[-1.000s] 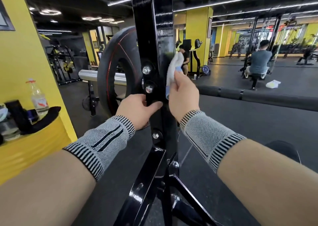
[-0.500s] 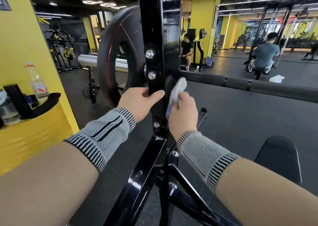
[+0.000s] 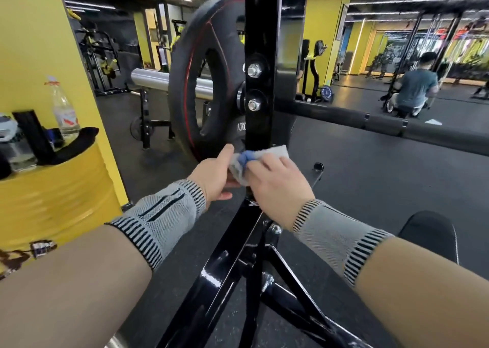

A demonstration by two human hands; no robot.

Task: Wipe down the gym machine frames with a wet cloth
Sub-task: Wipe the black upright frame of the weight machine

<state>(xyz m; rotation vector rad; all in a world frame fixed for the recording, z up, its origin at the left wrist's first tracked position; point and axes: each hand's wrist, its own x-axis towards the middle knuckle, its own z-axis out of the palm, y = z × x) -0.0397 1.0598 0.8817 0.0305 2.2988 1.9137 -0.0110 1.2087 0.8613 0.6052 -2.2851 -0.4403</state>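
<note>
A glossy black upright post (image 3: 260, 43) of the gym machine stands in front of me, with two bolts on its face and angled braces (image 3: 225, 263) at its foot. A white-and-blue cloth (image 3: 275, 152) is spread across the post's front, low down. My right hand (image 3: 277, 186) presses the cloth against the post from the right, fingers over it. My left hand (image 3: 215, 174) holds the cloth's left end, thumb pointing up beside the post.
A black weight plate (image 3: 195, 77) with a red line hangs on a silver bar (image 3: 150, 79) just left of the post. A yellow drum (image 3: 53, 189) at left carries a bottle (image 3: 63, 109) and dark items. A black padded seat (image 3: 434, 234) sits lower right. A person (image 3: 415, 88) sits far right.
My right hand slid the cloth down the post's right side, then across its front. My left hand let go of the post and took the cloth's left end.
</note>
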